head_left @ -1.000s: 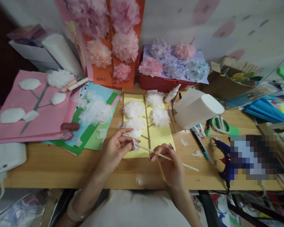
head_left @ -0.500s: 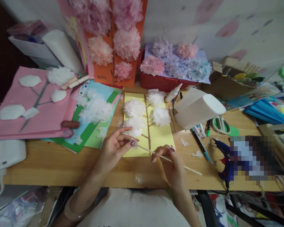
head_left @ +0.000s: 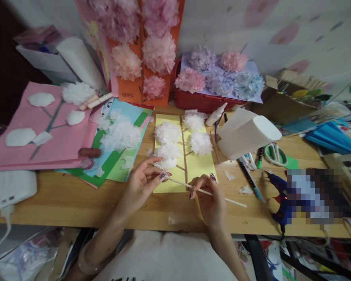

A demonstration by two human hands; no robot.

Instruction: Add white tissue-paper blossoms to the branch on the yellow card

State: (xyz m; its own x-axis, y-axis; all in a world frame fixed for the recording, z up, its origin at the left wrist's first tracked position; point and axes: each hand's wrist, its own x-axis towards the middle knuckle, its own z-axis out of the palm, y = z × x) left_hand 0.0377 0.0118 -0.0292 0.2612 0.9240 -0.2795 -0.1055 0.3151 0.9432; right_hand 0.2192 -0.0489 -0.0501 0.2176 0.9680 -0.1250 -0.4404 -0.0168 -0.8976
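Note:
My right hand (head_left: 209, 195) grips a thin pale stick (head_left: 203, 191), its free end pointing right past the palm. At the stick's other end, my left hand (head_left: 148, 181) pinches the tip between thumb and fingers. A scrap of white tissue paper seems to be at that tip, mostly hidden by the fingers. Both hands are over the front of a yellow sheet (head_left: 199, 168) with a brown branch drawn on it. Several fluffy white tissue-paper blossoms (head_left: 200, 143) sit on the sheet, the nearest just beyond my left fingers.
White tissue pieces (head_left: 121, 134) are heaped on coloured sheets at left, beside a pink sheet (head_left: 20, 117). To the right stand a white paper holder (head_left: 245, 136), a glue bottle (head_left: 216, 114), markers (head_left: 250, 179), scissors (head_left: 275, 154) and a blue glue gun (head_left: 277, 183).
The stick's right end has risen slightly and shifted a little left. White tissue visible at my left fingertips before is now more covered. The whole view has drifted slightly.

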